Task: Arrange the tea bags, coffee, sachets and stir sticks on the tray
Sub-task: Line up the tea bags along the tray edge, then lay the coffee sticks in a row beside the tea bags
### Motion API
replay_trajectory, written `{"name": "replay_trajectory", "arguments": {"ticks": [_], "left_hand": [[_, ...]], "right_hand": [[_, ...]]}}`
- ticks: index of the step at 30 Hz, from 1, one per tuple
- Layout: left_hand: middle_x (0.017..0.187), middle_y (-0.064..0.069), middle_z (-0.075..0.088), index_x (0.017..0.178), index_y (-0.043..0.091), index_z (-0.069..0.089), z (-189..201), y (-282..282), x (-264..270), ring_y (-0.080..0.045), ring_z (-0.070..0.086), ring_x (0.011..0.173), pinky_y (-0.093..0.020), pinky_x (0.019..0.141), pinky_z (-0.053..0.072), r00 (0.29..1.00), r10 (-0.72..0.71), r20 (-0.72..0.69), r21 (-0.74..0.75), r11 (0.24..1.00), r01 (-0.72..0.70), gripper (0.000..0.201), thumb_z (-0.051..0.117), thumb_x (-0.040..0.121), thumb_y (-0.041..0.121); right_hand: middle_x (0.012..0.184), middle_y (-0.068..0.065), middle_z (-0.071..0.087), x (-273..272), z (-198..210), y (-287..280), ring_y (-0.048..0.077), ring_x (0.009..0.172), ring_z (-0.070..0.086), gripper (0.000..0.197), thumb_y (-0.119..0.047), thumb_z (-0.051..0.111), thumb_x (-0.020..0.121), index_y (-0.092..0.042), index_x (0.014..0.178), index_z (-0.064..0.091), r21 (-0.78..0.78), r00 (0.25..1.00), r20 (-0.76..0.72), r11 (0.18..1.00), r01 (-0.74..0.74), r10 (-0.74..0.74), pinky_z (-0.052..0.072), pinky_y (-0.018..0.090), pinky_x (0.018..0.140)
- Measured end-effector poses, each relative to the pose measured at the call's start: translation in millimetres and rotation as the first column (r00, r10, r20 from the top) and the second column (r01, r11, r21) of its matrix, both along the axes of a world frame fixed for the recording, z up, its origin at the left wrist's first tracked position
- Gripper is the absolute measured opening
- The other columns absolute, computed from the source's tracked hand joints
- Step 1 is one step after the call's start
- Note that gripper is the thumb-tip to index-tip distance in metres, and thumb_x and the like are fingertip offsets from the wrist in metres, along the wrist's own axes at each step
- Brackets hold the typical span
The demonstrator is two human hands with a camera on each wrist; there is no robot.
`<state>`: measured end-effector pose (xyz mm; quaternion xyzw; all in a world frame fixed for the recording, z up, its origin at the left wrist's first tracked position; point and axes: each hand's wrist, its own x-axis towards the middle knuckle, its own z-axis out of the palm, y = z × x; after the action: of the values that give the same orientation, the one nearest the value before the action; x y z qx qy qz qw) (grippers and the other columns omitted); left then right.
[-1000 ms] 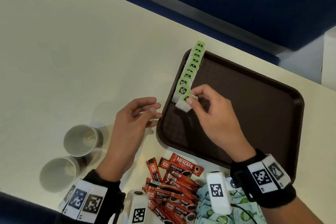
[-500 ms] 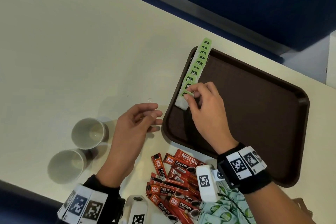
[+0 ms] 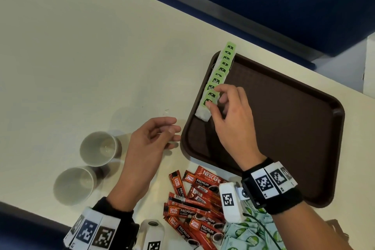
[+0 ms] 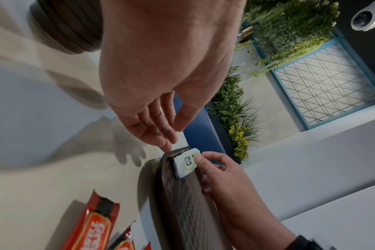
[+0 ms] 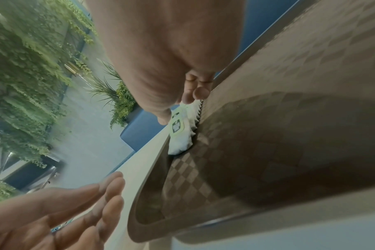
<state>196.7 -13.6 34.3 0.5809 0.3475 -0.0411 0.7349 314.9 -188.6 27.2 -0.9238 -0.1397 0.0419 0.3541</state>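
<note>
Filling the centre right of the head view, the brown tray (image 3: pixel 284 107) lies on the cream table (image 3: pixel 81 46), with a row of green-tagged tea bags (image 3: pixel 220 71) leaning along its left rim. Below it, at the bottom middle of the frame, a heap of red coffee sticks (image 3: pixel 190 205) and a pile of pale green sachets (image 3: pixel 247 235) wait on the table, off the tray. Two paper cups (image 3: pixel 97 148) stand at lower left. No stir sticks can be made out.

The row looks easy to upset: the bags overlap and rest against a sloped rim, so a nudge or a snagged tag as the fingers let go could tip or fan several out of line. The top bag already overhangs the tray's corner and could slip off.

The right hand (image 3: pixel 229 119) is curled over the nearest tea bag (image 3: pixel 205 109), thumb and forefinger pinching its green tag. The left hand (image 3: pixel 148 148) hovers just beside the tray's left edge, fingers loosely bent and slightly spread, holding nothing.
</note>
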Motion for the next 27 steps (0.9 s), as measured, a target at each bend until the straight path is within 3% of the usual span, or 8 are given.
{"name": "replay_trajectory", "arguments": {"ticks": [6, 9, 14, 20, 23, 27], "left_hand": [[0.102, -0.003, 0.083, 0.115, 0.018, 0.077, 0.7, -2.2, -1.4, -0.018, 0.080, 0.091, -0.023, 0.080, 0.063, 0.999, -0.038, -0.005, 0.022, 0.999, 0.038, 0.018, 0.069, 0.102, 0.010], [0.101, -0.004, 0.083, 0.115, 0.020, 0.076, 1.1, -4.0, -4.3, -0.017, 0.080, 0.093, -0.027, 0.085, 0.064, 0.996, -0.087, -0.013, 0.061, 0.994, 0.087, 0.017, 0.069, 0.103, 0.012], [0.100, -0.003, 0.083, 0.114, 0.018, 0.077, 7.2, -5.7, -16.1, -0.020, 0.079, 0.097, -0.033, 0.092, 0.063, 0.985, -0.171, -0.031, 0.079, 0.982, 0.173, 0.015, 0.070, 0.102, 0.012], [0.103, 0.007, 0.080, 0.113, 0.028, 0.076, 11.3, -6.8, -41.2, -0.009, 0.075, 0.100, -0.027, 0.092, 0.059, 0.939, -0.340, -0.052, 0.253, 0.905, 0.342, 0.012, 0.071, 0.104, 0.022], [0.104, 0.018, 0.076, 0.116, 0.033, 0.073, 13.0, -8.0, -57.4, -0.002, 0.070, 0.103, -0.019, 0.091, 0.052, 0.852, -0.518, -0.080, 0.392, 0.769, 0.505, 0.019, 0.073, 0.102, 0.020], [0.129, 0.026, 0.061, 0.133, 0.038, 0.065, 12.5, -13.7, -79.2, 0.001, 0.051, 0.123, -0.024, 0.105, 0.038, 0.607, -0.780, -0.149, 0.578, 0.430, 0.694, 0.039, 0.077, 0.097, 0.030]], "right_hand": [[0.118, -0.003, 0.048, -3.5, 13.6, -10.2, 0.003, 0.084, 0.053, 0.032, -0.029, 0.068, 0.104, -0.021, 0.133, 0.058, 0.038, 0.997, 0.004, 0.997, 0.071, -0.071, 0.048, 0.014, 0.073], [0.119, -0.004, 0.050, -12.1, 23.8, -22.4, 0.006, 0.088, 0.054, 0.029, -0.028, 0.067, 0.104, -0.022, 0.131, 0.060, 0.067, 0.994, -0.014, 0.992, 0.111, -0.110, 0.047, 0.019, 0.077], [0.115, -0.004, 0.052, -49.6, 43.7, -45.0, 0.007, 0.085, 0.055, 0.024, -0.021, 0.069, 0.102, -0.022, 0.126, 0.064, 0.074, 0.978, -0.055, 0.976, 0.203, -0.199, 0.044, 0.012, 0.077], [0.113, -0.008, 0.051, -112.2, 59.1, -69.0, 0.006, 0.089, 0.058, 0.022, -0.020, 0.071, 0.102, -0.023, 0.123, 0.065, -0.006, 0.964, -0.138, 0.974, 0.228, -0.226, 0.043, 0.008, 0.076], [0.114, -0.014, 0.048, -146.6, 60.8, -72.8, 0.005, 0.090, 0.056, 0.024, -0.026, 0.071, 0.101, -0.030, 0.123, 0.064, -0.084, 0.953, -0.247, 0.983, 0.160, -0.177, 0.043, 0.011, 0.074], [0.119, -0.021, 0.040, -183.4, 56.8, -76.2, -0.008, 0.092, 0.051, 0.031, -0.035, 0.069, 0.101, -0.036, 0.130, 0.058, -0.179, 0.902, -0.415, 0.983, 0.045, -0.117, 0.040, 0.007, 0.079]]}}
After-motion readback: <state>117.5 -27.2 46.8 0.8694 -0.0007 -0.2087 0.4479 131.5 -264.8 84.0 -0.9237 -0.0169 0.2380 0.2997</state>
